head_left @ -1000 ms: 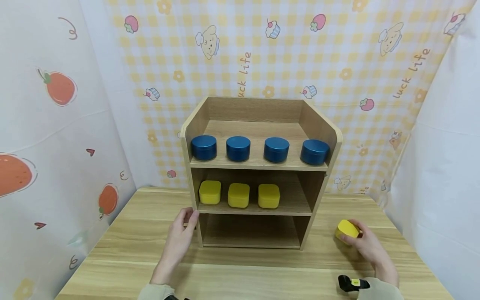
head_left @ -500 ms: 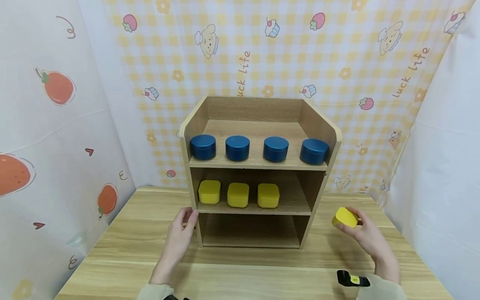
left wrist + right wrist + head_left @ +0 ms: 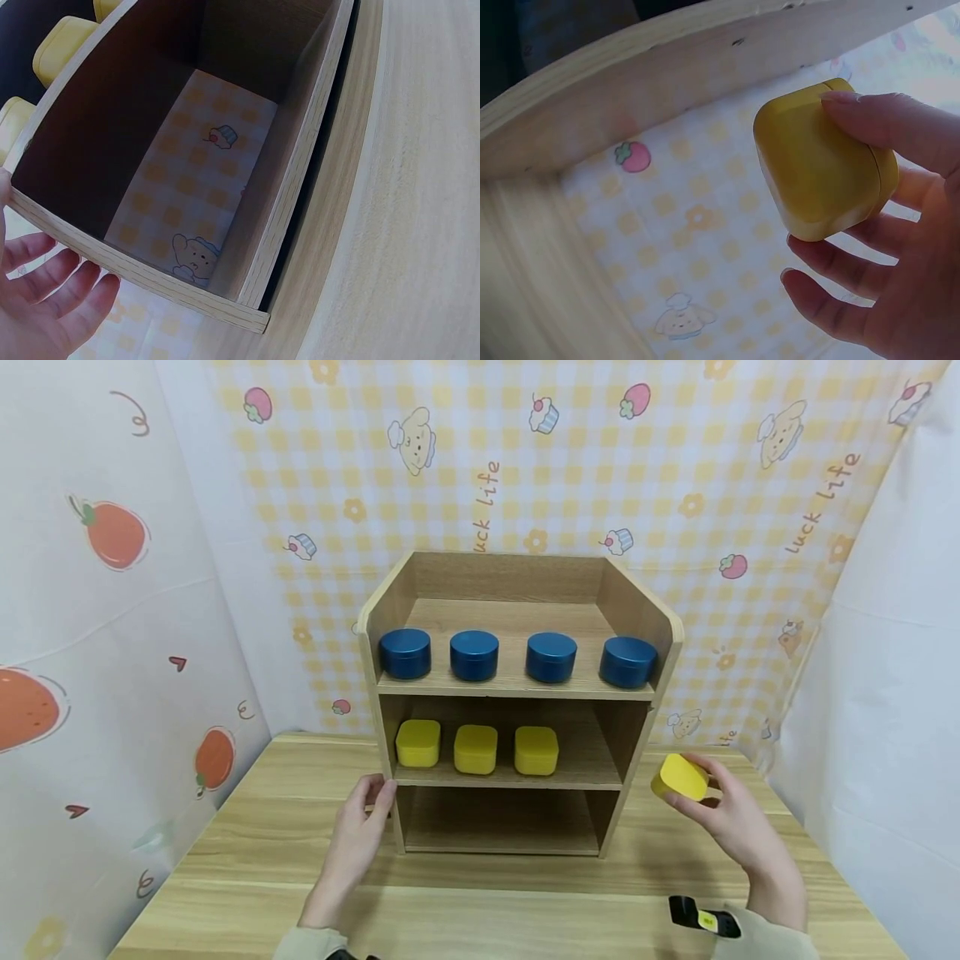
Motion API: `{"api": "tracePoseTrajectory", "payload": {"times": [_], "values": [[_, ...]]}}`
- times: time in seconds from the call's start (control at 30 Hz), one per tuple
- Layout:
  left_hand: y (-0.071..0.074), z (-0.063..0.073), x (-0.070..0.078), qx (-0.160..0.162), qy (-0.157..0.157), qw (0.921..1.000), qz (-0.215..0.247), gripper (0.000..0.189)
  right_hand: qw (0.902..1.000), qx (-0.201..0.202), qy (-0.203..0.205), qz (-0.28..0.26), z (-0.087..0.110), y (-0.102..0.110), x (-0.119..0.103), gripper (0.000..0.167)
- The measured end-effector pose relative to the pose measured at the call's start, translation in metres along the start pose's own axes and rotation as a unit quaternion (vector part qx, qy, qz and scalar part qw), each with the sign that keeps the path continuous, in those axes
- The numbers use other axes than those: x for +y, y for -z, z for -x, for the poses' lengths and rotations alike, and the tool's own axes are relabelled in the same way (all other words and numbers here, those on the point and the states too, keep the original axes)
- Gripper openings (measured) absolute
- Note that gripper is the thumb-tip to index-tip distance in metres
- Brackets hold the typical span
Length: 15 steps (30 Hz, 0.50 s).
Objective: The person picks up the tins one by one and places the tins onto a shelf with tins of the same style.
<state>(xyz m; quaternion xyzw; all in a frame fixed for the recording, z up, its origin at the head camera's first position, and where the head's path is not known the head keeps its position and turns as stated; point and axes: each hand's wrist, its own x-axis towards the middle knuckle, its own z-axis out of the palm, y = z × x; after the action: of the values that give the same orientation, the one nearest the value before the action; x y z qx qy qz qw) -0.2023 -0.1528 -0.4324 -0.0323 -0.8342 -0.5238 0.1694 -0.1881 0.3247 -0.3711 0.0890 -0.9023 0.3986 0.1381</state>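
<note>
A wooden shelf unit (image 3: 510,783) stands on the table. My left hand (image 3: 360,831) holds its left side panel (image 3: 161,281), thumb at the front edge and fingers along the outer face. To the right of the unit, my right hand (image 3: 742,827) grips a yellow box (image 3: 681,778) with rounded corners, raised above the table. In the right wrist view, the thumb presses one side of the yellow box (image 3: 821,161) and the fingers support it from the other. Three matching yellow boxes (image 3: 476,750) line the middle shelf, leaving a gap at its right end.
Several round blue tins (image 3: 551,657) stand in a row on the top shelf. The bottom compartment (image 3: 502,820) sits close over the wooden table (image 3: 480,914). A checked cloth (image 3: 300,610) hangs behind, with white cloth (image 3: 877,693) on both sides.
My right hand has lifted the yellow box higher above the table, bringing it slightly toward the shelf unit. The left hand has stayed at the side panel.
</note>
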Motion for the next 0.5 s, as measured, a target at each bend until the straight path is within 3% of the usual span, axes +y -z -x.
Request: {"api": "tracePoseTrajectory", "payload": {"times": [0.5], "values": [[0.001,0.001,0.002,0.001,-0.001,1.0,-0.005,0.044,0.996,0.025,0.086,-0.004,0.012,0.006,-0.037,0.063]]}}
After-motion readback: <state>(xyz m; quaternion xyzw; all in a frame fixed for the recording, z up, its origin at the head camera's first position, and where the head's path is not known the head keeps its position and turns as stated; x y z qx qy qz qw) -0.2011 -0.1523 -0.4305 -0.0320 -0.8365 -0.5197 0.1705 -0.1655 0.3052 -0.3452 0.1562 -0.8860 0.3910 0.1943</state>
